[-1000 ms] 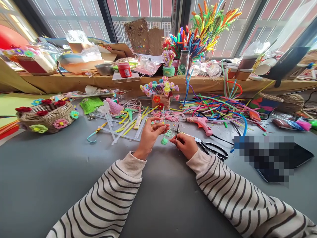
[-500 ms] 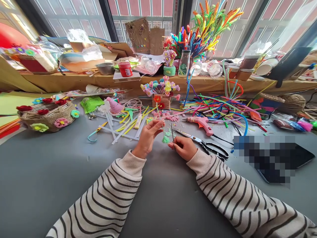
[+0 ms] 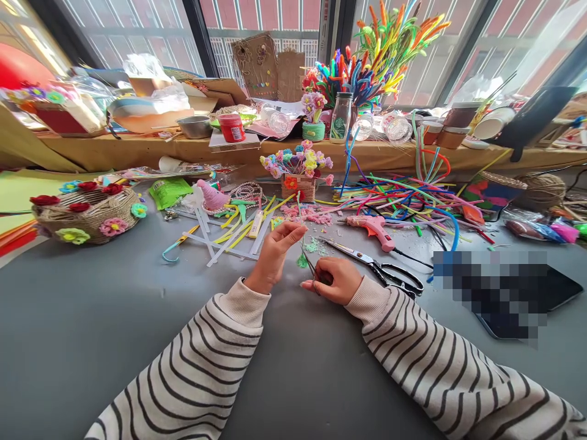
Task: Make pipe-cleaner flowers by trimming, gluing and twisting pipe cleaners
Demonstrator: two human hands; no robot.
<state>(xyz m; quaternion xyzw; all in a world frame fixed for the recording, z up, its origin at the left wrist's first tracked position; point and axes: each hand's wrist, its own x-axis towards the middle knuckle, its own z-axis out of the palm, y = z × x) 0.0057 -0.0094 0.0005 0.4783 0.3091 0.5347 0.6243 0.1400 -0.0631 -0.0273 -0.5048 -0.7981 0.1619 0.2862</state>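
My left hand (image 3: 275, 253) pinches a thin green stem that carries a small green pipe-cleaner flower (image 3: 302, 261) at its lower end. My right hand (image 3: 334, 280) is closed around a thin dark wire (image 3: 310, 265) that slants up to the left toward the flower. Both hands hover just above the grey table (image 3: 92, 324), a little apart. Striped sleeves cover both forearms.
Black-handled scissors (image 3: 380, 269) lie right of my right hand, a pink glue gun (image 3: 373, 228) beyond them. Loose pipe cleaners (image 3: 403, 198), a small flower basket (image 3: 298, 174), plastic strips (image 3: 229, 235) and a woven basket (image 3: 87, 214) crowd the far table. A blurred dark device (image 3: 504, 293) lies at right.
My right hand has moved down and left, tilting the dark wire toward the flower. My left hand has shifted slightly, the green stem with it.
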